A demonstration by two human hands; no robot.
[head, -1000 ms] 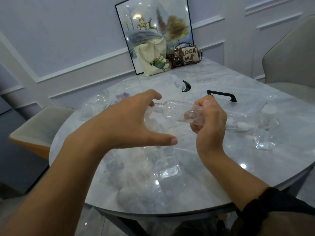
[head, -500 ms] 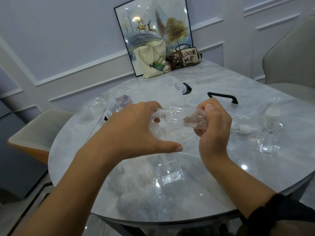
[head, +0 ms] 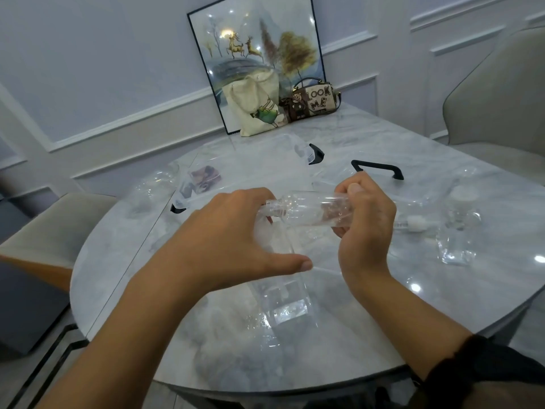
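The right hand [head: 365, 228] grips the clear bottle [head: 312, 212] by its base, fingers curled round it, held level above the marble table [head: 383, 137]. The left hand [head: 233, 231] covers the neck, thumb splayed (finger grip hidden). A capped bottle [head: 460, 228] stands at right; a square bottle [head: 283, 299] lies beneath the hands.

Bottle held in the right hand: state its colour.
Colourless, see-through bottle; head view shows it best.

Home dining room, marble table [head: 383, 137], upholstered chairs [head: 501, 93], framed picture [head: 256, 39]
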